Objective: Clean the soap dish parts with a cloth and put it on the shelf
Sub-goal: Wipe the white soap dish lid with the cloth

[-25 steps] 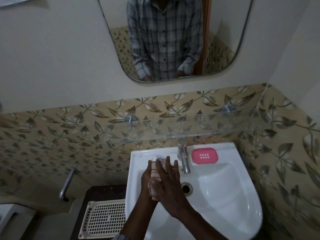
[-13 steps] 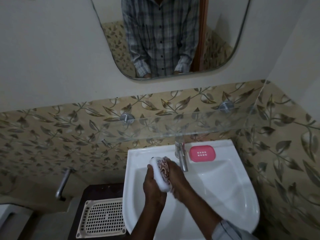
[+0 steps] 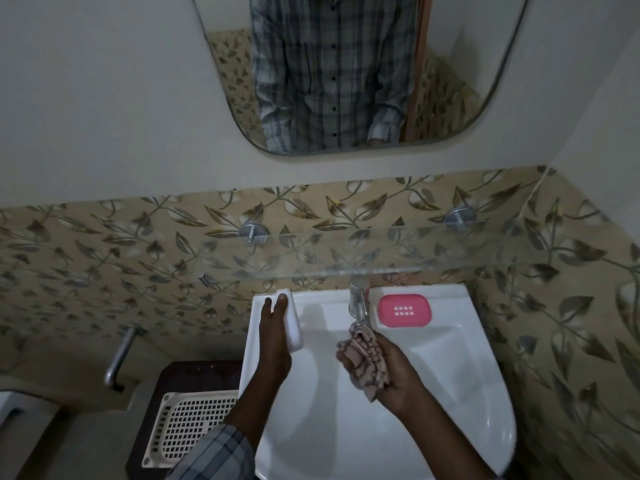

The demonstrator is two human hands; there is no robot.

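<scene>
Holding white oval plastic soap-dish shell (image 3: 293, 320) in my left hand (image 3: 273, 337), fingers straight along it, left of the chrome tap (image 3: 358, 301) | right hand (image 3: 388, 370) curled round bunched pink patterned cloth (image 3: 365, 356) below tap | pink slotted plastic insert (image 3: 404, 310) right of tap, probably unwiped; placing on glass shelf (image 3: 346, 259) above tap still to do | half a second ago cloth rubbed shell; hands now parted
</scene>
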